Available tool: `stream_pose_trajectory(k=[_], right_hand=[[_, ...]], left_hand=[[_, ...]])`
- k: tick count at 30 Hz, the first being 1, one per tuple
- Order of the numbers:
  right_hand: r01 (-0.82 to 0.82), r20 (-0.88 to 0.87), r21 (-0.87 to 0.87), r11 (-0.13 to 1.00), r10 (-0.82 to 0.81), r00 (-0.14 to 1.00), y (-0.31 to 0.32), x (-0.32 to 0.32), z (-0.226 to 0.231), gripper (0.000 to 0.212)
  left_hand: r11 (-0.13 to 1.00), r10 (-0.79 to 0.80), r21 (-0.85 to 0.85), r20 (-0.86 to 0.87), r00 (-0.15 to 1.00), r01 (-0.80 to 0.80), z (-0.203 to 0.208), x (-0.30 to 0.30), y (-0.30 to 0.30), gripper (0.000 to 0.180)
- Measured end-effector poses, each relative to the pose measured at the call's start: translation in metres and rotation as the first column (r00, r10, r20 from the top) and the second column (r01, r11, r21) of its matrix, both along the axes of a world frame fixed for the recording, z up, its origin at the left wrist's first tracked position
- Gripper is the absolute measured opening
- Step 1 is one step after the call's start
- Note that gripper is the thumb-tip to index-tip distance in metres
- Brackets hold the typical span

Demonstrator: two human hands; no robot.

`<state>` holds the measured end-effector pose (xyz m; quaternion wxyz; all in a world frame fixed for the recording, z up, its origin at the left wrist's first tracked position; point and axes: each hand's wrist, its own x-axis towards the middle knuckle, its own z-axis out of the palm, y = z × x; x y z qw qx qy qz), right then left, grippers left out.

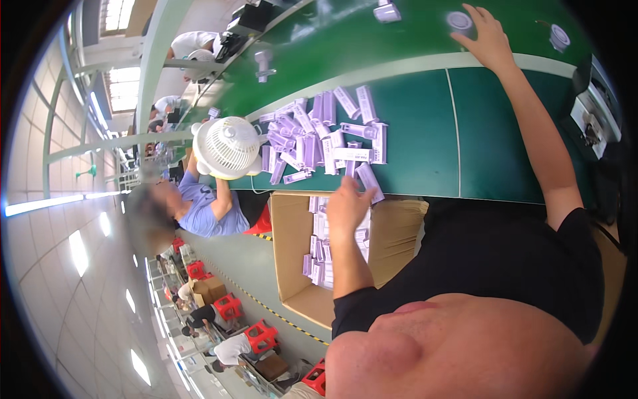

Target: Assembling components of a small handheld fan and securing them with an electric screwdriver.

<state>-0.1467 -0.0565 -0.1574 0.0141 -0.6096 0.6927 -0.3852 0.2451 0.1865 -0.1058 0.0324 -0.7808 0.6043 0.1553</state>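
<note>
My left hand [347, 206] is at the table's near edge, above the open cardboard box. Its thumb and fingers are apart, next to a purple-and-white package [369, 183] that juts over the edge; whether they touch it is hard to tell. My right hand [488, 41] stretches far across to the green belt, fingers spread. Close to its fingertips lies a round white device [458, 21], slightly blurred. On the dark green table, left of the middle, several slim purple-and-white packages [309, 143] form a loose heap.
The cardboard box [292, 253] below the table edge holds several similar packages. More white devices [387, 12] lie on the green belt [412, 40]. A white fan [229, 147] stands left of the heap, beside a co-worker in a blue shirt [216, 206]. A machine [591, 116] is at the right.
</note>
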Motion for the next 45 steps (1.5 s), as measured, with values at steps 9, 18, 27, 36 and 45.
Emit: stream_pose_trajectory(k=[9, 18, 27, 36, 45], right_hand=[[-0.108, -0.083, 0.064, 0.992, 0.114, 0.990, -0.059, 0.000, -0.063, 0.064], [-0.176, 0.076, -0.086, 0.981, 0.183, 0.980, -0.044, -0.004, -0.052, 0.059], [-0.360, 0.545, -0.053, 0.932, 0.329, 0.772, 0.034, -0.034, -0.021, 0.056], [-0.509, 0.617, -0.118, 0.852, 0.465, 0.635, 0.125, -0.014, 0.041, 0.056], [-0.736, 0.402, -0.235, 0.635, 0.753, 0.521, 0.185, 0.000, 0.052, 0.064]], left_hand=[[0.956, -0.017, -0.292, -0.150, 0.989, -0.028, -0.048, -0.019, -0.006, 0.048], [0.973, 0.101, -0.127, -0.525, 0.845, -0.195, -0.036, -0.008, -0.007, 0.055], [0.792, 0.406, 0.265, -0.901, 0.152, -0.550, -0.040, 0.018, -0.004, 0.040], [0.894, -0.029, 0.060, -0.981, -0.192, -0.443, -0.040, -0.054, -0.039, 0.029], [0.869, -0.049, 0.328, -0.688, -0.724, -0.371, -0.055, -0.104, -0.064, 0.043]])
